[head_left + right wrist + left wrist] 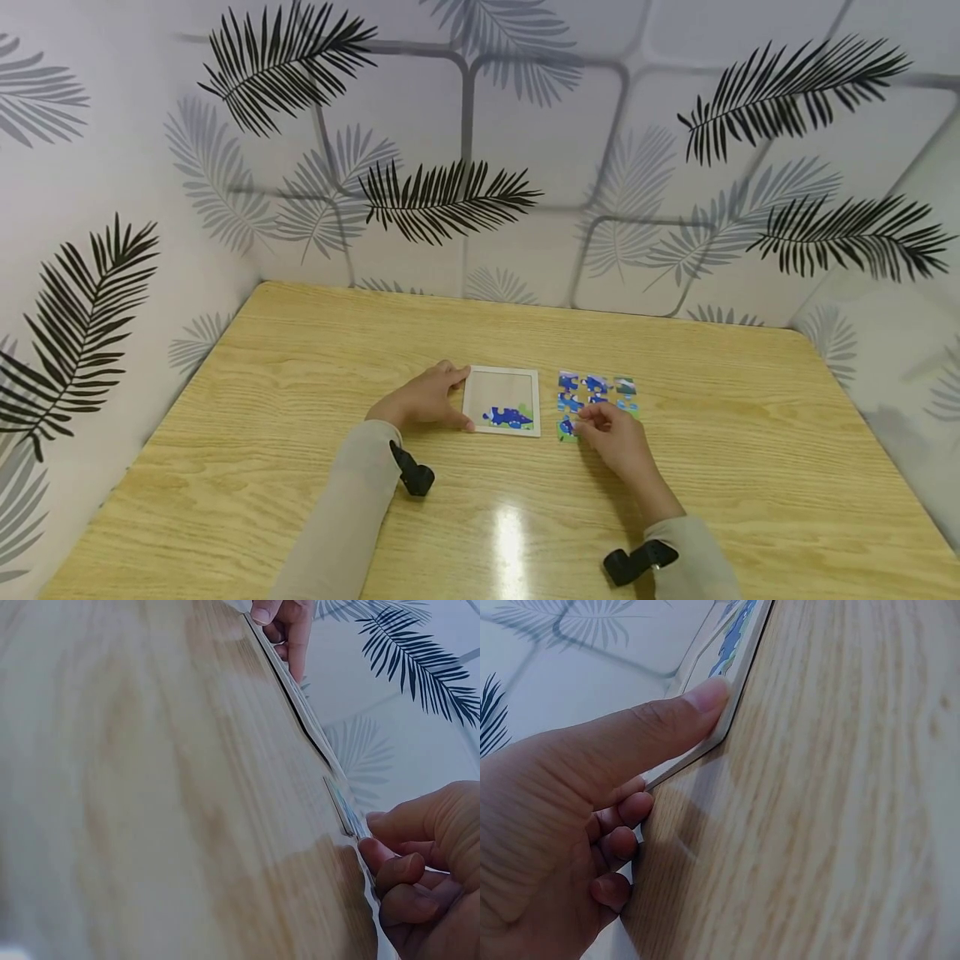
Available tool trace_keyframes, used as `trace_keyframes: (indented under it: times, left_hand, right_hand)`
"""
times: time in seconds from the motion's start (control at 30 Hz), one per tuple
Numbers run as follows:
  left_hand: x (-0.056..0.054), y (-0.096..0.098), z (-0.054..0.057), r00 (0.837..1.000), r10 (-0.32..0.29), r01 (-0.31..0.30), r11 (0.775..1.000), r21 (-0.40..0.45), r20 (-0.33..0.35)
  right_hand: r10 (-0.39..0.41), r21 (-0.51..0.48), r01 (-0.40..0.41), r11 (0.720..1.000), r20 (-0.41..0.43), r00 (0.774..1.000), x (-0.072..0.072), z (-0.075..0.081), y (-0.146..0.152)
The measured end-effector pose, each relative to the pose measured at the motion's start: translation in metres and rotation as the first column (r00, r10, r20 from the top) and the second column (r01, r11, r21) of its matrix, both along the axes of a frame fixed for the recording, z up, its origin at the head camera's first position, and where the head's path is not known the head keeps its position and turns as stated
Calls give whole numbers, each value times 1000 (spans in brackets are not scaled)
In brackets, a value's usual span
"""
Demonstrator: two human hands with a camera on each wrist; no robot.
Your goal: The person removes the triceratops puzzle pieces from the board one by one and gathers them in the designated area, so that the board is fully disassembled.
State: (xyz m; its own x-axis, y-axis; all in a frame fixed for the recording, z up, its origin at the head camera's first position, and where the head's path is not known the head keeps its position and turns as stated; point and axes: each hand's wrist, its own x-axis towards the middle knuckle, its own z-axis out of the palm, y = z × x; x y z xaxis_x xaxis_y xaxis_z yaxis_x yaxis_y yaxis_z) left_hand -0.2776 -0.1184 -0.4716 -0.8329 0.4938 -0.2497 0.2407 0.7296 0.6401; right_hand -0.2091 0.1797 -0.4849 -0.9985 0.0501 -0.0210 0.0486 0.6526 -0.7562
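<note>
A square puzzle tray (500, 368) with a pale wooden rim lies on the table, with joined blue and green pieces (512, 417) along its lower right. My left hand (427, 398) holds the tray's left side; in the left wrist view the thumb (709, 696) presses on the near corner, other fingers curled below. Right of the tray are several loose jigsaw pieces (570, 382) in rough rows. My right hand (617, 437) pinches the nearest-left jigsaw piece (566, 429) between thumb and forefinger, at table level. That hand hides part of the loose pieces.
The wood-grain table (360, 333) extends to a patterned wall (525, 150) with feather prints at the back. Black wrist cameras (415, 477) are strapped over both sleeves. A light reflection shows on the table's near part.
</note>
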Motion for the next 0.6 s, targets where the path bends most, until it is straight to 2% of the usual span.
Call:
trace_keyframes:
  times: [0.3,0.6]
  left_hand:
    - [0,0,0,1000,-3,3,1000,5,1]
    - [0,0,-1,1000,-12,12,1000,-5,-13]
  right_hand:
    - [5,-27,-5,1000,1,1000,0,3,-1]
    - [66,-59,-69,996,-56,996,-8,7,-22]
